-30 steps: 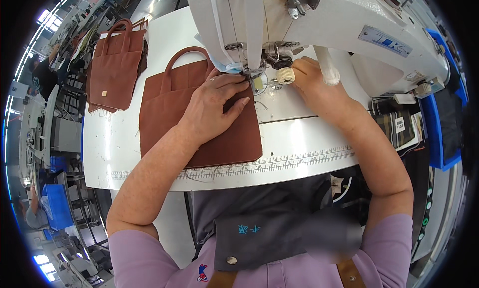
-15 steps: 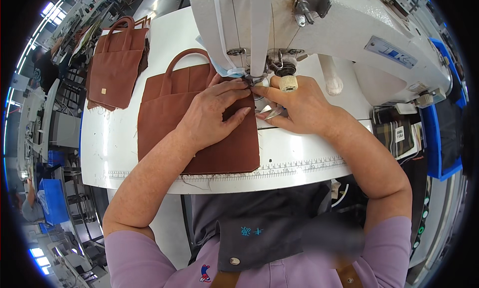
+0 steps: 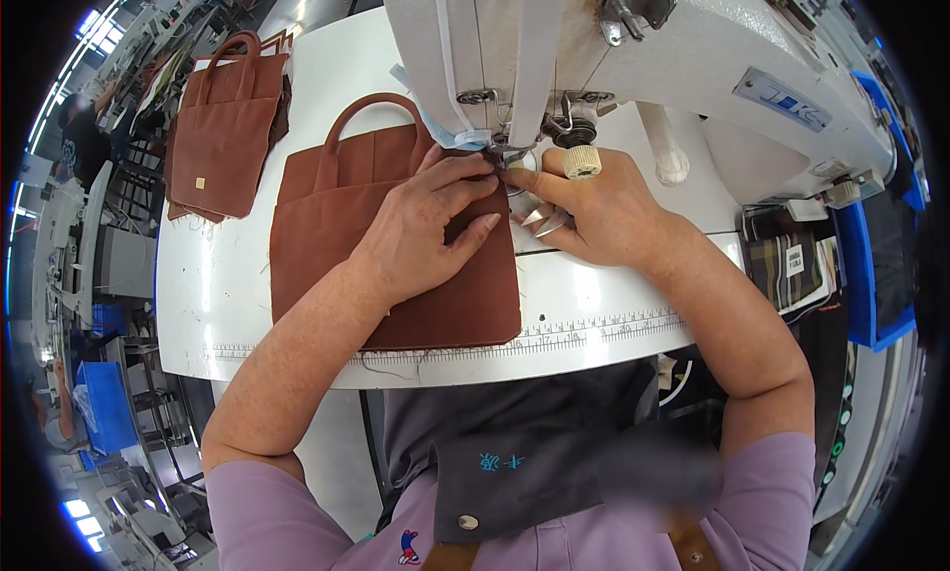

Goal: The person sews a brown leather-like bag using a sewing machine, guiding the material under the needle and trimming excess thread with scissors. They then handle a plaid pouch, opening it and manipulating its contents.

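Observation:
A brown leather bag piece (image 3: 322, 244) with a looped handle lies on the white sewing machine bed. My left hand (image 3: 421, 220) rests flat on it, fingers stretched toward the presser foot (image 3: 503, 157) and thumb apart. To the right of the foot, my right hand (image 3: 614, 210) curls round small metal thread snips (image 3: 543, 219), its index finger reaching to the leather's edge. The stitching point is largely covered by the fingertips and the foot. A cream knob (image 3: 582, 161) hangs in front of part of my right hand.
The sewing machine head (image 3: 683, 37) looms over both hands. More brown bag pieces (image 3: 223, 145) are stacked at left. A ruler strip (image 3: 594, 332) runs along the table's front edge. At right are a blue bin (image 3: 863, 309) and plaid fabric (image 3: 777, 264).
The whole view has shifted slightly. The snips have turned a little in my right hand. Both hands keep nearly the same place by the presser foot.

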Demonstrator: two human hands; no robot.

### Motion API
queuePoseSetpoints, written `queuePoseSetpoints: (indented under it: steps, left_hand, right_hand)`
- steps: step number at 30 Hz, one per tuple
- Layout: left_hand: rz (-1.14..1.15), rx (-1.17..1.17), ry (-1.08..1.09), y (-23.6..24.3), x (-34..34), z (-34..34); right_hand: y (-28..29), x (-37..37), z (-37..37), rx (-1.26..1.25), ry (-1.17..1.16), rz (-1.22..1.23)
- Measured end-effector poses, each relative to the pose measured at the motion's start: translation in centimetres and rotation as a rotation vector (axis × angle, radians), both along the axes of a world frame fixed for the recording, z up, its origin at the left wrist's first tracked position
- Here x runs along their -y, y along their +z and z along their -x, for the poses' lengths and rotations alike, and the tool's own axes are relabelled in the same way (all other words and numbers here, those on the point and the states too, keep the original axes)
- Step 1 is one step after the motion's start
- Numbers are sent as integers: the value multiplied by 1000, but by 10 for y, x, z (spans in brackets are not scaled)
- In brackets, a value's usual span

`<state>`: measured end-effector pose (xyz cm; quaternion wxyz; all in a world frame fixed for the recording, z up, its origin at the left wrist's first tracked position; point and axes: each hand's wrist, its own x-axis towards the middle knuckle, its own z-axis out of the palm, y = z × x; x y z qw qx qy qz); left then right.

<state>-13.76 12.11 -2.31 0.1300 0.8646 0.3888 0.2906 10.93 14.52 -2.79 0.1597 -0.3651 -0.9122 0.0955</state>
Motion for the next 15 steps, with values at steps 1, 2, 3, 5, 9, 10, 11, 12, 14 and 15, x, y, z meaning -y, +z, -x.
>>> queuePoseSetpoints:
  steps: [1,2,3,5,9,10,11,12,14,15]
  left_hand:
    - [13,15,4,-1,3,-1]
    - [26,30,8,-2,5,-1]
    - [26,34,5,-2,6,-1]
    - [31,37,7,-3,9,1]
    - [20,36,-29,-3,16,1]
    - [14,43,-35,-3,15,2]
    - [7,50,-41,-3,14,2]
    - [-11,22,-25,-3,14,3]
    - [-47,-33,-1,0,13,1]
    - [-76,-64,92,5,13,-1]
  right_hand:
    - [-2,1,-1,2,1,-1]
    - [-2,1,-1,5,3,-2]
    - [-2,2,-1,0,-1,2]
    - [-1,2,0,-12,-4,16]
    - [-2,0,-3,-71,58,-82]
    - [-1,-1,-1,-96,72,-144]
    - [0,-2,0,-121,85,-207]
    - [2,-1,2,-91,76,-197]
    - [3,0,3,-28,50,-177]
    - [2,0,3,-15,45,-176]
